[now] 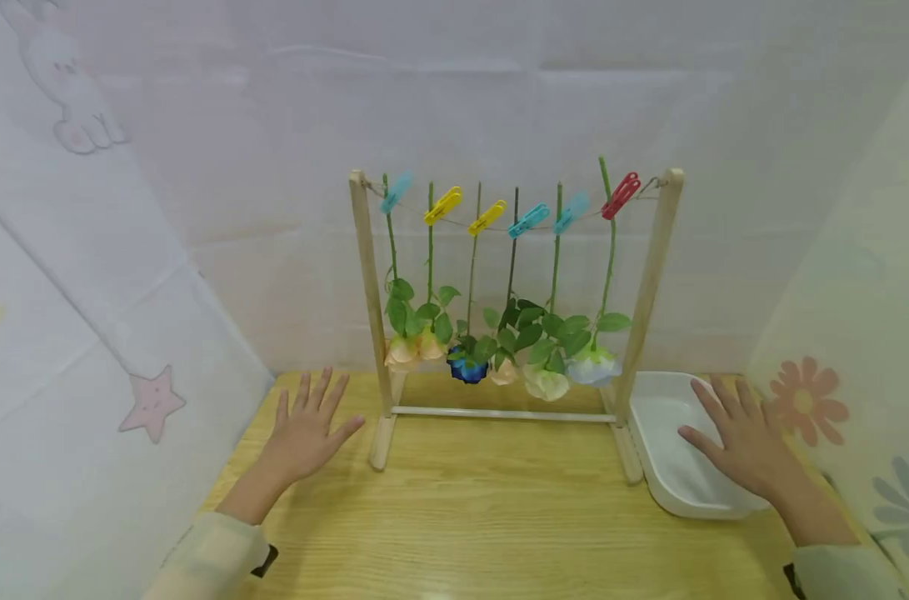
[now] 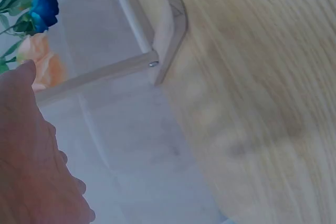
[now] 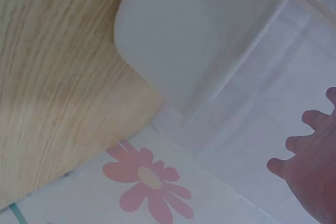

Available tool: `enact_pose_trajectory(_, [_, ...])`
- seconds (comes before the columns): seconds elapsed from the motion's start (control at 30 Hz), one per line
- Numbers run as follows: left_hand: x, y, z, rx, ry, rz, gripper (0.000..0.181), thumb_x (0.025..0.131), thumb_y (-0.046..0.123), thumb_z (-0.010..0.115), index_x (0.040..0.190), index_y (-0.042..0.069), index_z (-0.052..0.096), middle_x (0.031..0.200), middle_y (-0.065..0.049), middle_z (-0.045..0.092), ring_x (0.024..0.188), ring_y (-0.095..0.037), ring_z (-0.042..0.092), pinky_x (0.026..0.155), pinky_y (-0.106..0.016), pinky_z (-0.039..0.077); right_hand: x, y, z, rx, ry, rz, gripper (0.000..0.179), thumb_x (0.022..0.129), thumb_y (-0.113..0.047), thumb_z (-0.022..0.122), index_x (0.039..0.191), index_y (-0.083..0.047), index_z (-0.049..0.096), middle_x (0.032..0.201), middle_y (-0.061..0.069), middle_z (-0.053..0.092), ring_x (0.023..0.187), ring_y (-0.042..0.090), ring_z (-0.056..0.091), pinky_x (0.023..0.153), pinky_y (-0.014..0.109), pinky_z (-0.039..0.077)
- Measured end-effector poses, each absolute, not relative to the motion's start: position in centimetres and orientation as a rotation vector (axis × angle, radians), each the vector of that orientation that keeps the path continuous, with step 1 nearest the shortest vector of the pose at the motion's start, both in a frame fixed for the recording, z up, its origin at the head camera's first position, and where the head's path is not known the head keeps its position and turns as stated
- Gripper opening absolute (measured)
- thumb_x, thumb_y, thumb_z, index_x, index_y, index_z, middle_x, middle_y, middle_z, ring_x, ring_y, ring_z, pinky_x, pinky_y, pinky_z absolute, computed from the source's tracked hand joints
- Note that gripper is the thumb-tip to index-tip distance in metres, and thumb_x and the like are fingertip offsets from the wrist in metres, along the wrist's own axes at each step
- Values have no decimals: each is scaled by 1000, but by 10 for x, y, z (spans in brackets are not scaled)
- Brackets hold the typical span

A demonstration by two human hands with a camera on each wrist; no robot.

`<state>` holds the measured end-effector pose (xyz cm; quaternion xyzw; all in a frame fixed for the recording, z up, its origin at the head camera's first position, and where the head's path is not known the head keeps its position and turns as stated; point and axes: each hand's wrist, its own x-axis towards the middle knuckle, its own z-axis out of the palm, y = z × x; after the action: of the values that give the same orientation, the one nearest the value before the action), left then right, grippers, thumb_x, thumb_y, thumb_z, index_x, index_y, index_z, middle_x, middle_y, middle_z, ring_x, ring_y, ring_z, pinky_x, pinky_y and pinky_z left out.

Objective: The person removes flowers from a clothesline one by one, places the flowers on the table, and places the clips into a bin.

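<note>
Several artificial roses hang upside down by their stems from a string on a wooden rack (image 1: 372,292). Blue (image 1: 529,220), yellow (image 1: 442,205) and red (image 1: 621,196) clothespins clip them there. The blooms include a blue rose (image 1: 467,365), a peach rose (image 1: 403,353), a cream rose (image 1: 546,382) and a pale bluish-white rose (image 1: 593,367). To the left of the rack, my left hand (image 1: 304,433) is held with fingers spread, holding nothing. My right hand (image 1: 746,442), also spread and holding nothing, hovers over the white plastic tub (image 1: 667,446) at the rack's right.
The rack's feet (image 1: 382,442) stand on a wood-grain table (image 1: 484,525), joined by a low white crossbar (image 1: 499,413). Pale cloth walls (image 1: 274,167) enclose the back and sides, printed with a pink star (image 1: 152,404) and flowers (image 1: 808,402).
</note>
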<state>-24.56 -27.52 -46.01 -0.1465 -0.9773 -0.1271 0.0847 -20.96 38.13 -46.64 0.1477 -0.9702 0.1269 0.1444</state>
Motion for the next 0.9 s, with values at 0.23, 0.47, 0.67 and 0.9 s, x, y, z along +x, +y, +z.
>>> enact_pose_trajectory(0.23, [-242,-263,-439,-429,-2899,-531,84,103,63,41,165,22,2,170,-15,-6,153,-45,-10,112,-77,-6,-213,378,-443,463,-2736,387,78,100,-40,61,160,-6,25,157,36,24,147,60,6,107,83,4])
enact_pose_trajectory(0.47, [-235,-255,-422,-430,-2883,-625,84,103,60,43,165,18,4,169,-17,-3,153,-46,-6,114,-76,-3,-214,372,-418,477,-2735,384,77,101,-40,60,160,-5,26,158,35,26,145,60,14,109,79,10])
enact_pose_trajectory(0.67, [-231,-250,-408,-467,-2846,-640,84,103,56,47,164,13,9,169,-19,4,153,-47,1,115,-74,3,-213,368,-403,467,-2744,452,74,103,-37,58,161,-9,24,159,31,25,147,55,16,102,79,23])
enact_pose_trajectory(0.9, [-228,-239,-397,-519,-2809,-663,82,104,54,47,164,12,12,169,-18,7,154,-43,5,117,-72,6,-212,361,-385,505,-2678,692,69,103,-27,59,160,-5,27,158,32,24,142,59,19,106,79,17])
